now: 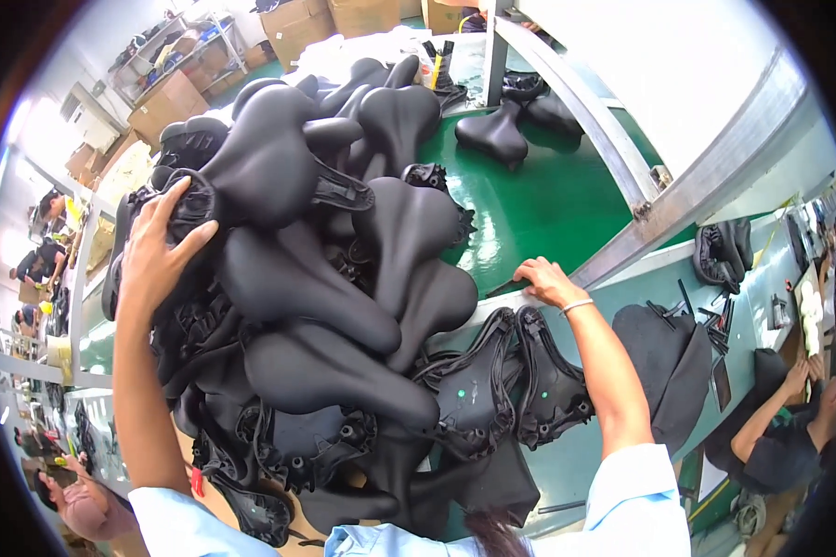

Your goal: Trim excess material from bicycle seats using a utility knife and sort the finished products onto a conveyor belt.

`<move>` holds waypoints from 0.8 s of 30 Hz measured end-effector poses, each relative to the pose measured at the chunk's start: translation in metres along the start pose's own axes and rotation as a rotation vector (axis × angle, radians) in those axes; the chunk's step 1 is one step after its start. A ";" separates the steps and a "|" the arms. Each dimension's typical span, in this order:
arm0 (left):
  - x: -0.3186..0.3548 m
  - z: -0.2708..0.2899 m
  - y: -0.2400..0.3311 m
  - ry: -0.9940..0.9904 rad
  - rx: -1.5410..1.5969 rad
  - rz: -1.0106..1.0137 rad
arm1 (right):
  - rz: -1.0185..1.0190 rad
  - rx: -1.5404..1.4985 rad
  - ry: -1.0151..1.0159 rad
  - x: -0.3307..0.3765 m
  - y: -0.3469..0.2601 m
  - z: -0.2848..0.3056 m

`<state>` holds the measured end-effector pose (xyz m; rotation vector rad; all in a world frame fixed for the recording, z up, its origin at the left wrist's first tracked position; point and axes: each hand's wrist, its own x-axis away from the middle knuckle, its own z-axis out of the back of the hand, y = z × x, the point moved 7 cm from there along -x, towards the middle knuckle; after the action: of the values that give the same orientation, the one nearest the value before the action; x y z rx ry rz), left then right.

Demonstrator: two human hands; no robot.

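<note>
A tall heap of black bicycle saddles (325, 278) fills the middle of the green belt (539, 200). My left hand (158, 255) lies flat on the heap's left side, fingers spread over a saddle's rear edge (190, 200), touching it without a clear grip. My right hand (546, 280) rests with curled fingers at the belt's near edge by the grey metal rail (622, 251), just above two upturned saddles (506, 381) showing their undersides; whether it grips anything I cannot tell. A thin bracelet circles my right wrist.
Two more saddles (511, 121) lie farther up the belt behind a metal post. A dark pad (673, 357) and small black parts lie on the table to the right. Another person (785, 427) sits at the right edge. Cardboard boxes (297, 23) and shelves stand at the back.
</note>
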<state>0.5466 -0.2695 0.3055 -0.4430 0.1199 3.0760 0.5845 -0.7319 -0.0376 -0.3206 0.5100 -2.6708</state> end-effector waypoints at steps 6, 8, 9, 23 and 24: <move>-0.017 -0.004 0.155 0.451 0.073 -0.490 | -0.033 -0.153 -0.099 -0.010 0.008 -0.007; -0.047 -0.058 0.211 0.209 0.213 -0.645 | -0.026 -0.087 -0.142 -0.016 0.001 -0.009; -0.061 -0.092 0.229 0.045 0.248 -0.638 | -0.006 -0.038 -0.210 -0.024 -0.003 -0.012; -0.166 -0.417 0.313 -0.640 1.277 0.426 | -0.254 0.179 0.113 0.156 0.011 0.017; -0.170 -0.428 0.316 -0.589 1.352 0.567 | -0.324 0.168 0.047 0.154 0.010 0.017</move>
<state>0.8160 -0.6227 -0.0329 0.6277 2.2895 2.4774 0.4557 -0.8106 -0.0036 -0.3148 0.2615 -3.0169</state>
